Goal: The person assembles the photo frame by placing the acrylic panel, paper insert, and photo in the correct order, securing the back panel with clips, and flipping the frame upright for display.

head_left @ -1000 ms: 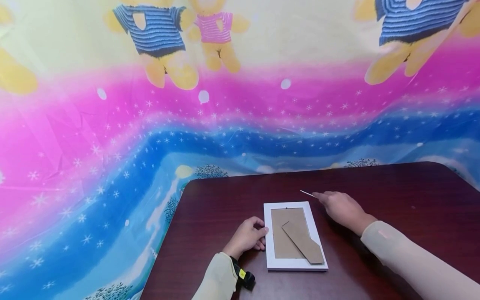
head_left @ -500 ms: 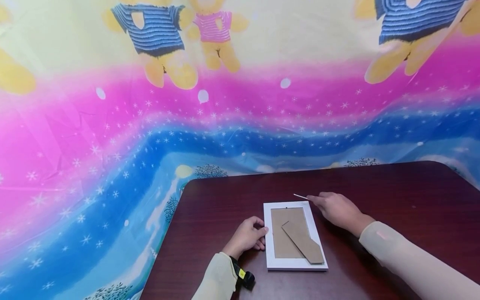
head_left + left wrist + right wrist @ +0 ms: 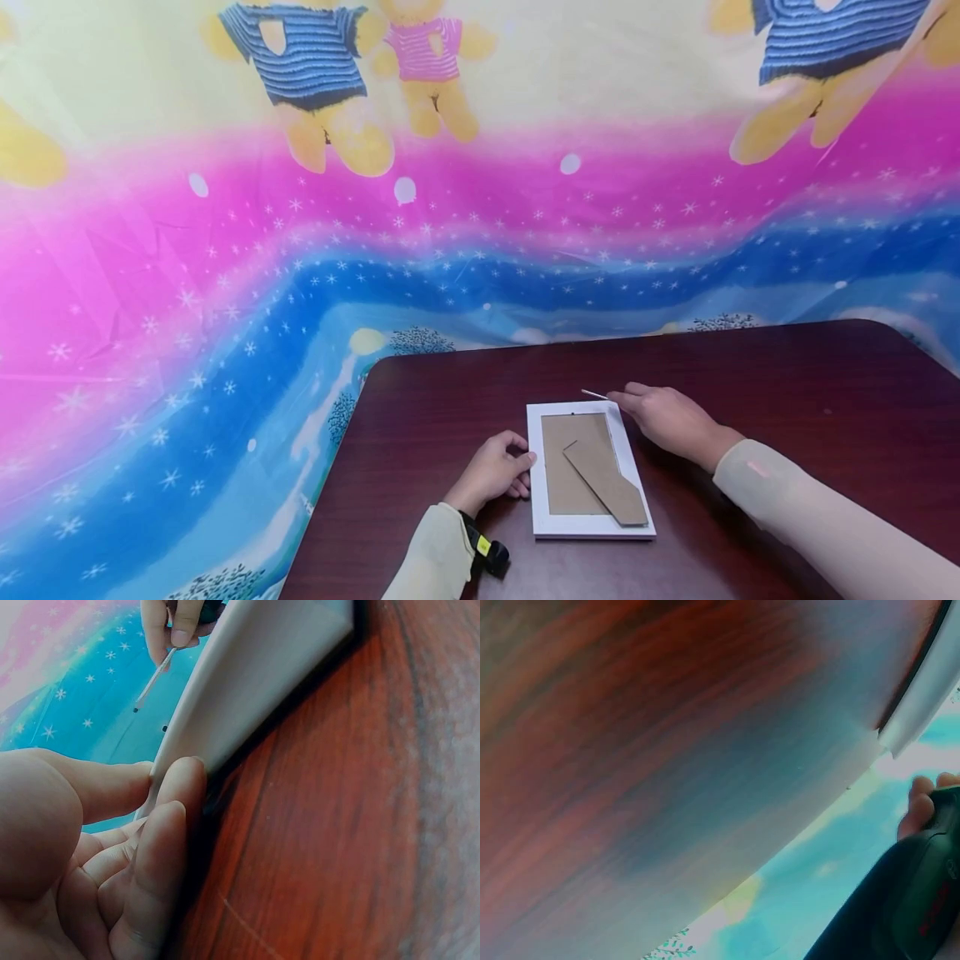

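Observation:
A white picture frame (image 3: 536,492) lies back side up on the dark wooden table, its brown backing board (image 3: 558,467) and slanted easel stand (image 3: 607,492) facing up. My left hand (image 3: 495,471) pinches the frame's left edge; in the left wrist view the thumb (image 3: 112,784) lies against the rim and fingertips (image 3: 184,776) touch its side. Near the top right corner, my right hand (image 3: 667,421) grips a screwdriver, its thin shaft (image 3: 595,394) pointing left just beyond the top edge. The left wrist view shows the shaft's dark tip; the right wrist view shows the dark green handle (image 3: 922,900).
The reddish-brown table (image 3: 787,417) reaches back to a printed cloth (image 3: 480,275) with bears and snowflakes. A black strap with a small device (image 3: 491,557) sits on my left wrist.
My right hand has moved left with the screwdriver, bringing the shaft from right of the frame to just beyond its top edge. My left hand and the frame stay put.

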Tool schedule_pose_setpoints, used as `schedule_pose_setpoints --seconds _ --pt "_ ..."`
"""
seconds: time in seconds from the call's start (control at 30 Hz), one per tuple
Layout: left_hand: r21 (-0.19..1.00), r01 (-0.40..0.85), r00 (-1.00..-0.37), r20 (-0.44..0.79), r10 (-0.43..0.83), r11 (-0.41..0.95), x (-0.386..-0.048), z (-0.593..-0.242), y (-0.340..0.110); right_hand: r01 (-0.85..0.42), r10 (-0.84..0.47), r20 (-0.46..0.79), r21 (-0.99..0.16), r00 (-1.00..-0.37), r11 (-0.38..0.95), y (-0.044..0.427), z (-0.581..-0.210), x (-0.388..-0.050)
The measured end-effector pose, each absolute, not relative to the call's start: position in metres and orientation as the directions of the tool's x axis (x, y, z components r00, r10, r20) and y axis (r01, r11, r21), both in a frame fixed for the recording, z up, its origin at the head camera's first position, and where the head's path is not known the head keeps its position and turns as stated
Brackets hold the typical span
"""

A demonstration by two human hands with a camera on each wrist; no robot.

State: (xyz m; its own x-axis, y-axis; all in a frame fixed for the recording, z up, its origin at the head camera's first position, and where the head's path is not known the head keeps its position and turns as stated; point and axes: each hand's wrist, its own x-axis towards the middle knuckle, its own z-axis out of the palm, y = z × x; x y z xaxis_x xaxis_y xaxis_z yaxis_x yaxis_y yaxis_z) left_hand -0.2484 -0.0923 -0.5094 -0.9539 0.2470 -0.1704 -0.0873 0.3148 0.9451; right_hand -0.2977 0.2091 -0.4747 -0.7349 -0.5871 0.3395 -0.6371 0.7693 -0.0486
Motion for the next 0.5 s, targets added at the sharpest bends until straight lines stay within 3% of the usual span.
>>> schedule_pose_setpoints --seconds 0.23,0.5 --pt "0.942 -0.098 -0.953 -0.182 0.242 0.322 -0.248 -0.51 -0.092 -0.59 -0.555 0.262 -0.077 -0.789 0.803 0.202 -0.471 -0.294" --pt "0.943 -0.103 -0.954 -0.184 0.237 0.317 -0.25 -0.512 -0.092 -0.661 -0.638 0.227 -0.038 -0.736 0.75 0.196 -0.471 -0.296"
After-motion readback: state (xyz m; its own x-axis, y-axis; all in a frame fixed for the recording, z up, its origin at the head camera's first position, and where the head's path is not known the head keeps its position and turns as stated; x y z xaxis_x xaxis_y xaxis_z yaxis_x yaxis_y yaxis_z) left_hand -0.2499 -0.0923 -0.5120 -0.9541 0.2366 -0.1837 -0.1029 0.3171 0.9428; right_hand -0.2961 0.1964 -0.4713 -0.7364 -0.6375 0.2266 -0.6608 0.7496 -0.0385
